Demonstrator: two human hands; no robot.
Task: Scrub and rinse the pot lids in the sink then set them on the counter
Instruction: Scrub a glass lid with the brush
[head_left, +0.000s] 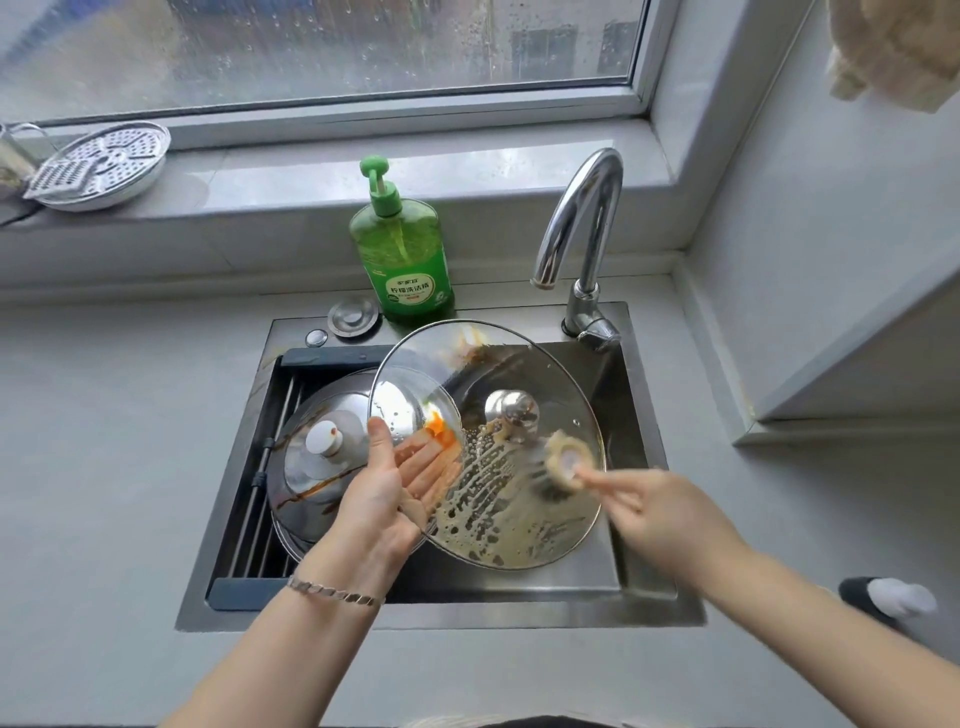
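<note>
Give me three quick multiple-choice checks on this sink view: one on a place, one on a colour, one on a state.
1. Where is the steel lid with the white knob?
A. on the counter
B. in the sink, on its left side
C. on the windowsill

2. What colour is the soap bottle?
A. green
B. blue
C. white

3. What state is the glass lid in?
A. rinsed clean
B. streaked with suds
C. lying flat on the counter

Answers:
1. B, it lies down in the basin beside the glass lid.
2. A, both bottle and pump are green.
3. B, foam streaks cover it where the right hand holds the scrubber against it, while the left hand holds its rim above the sink.
</note>
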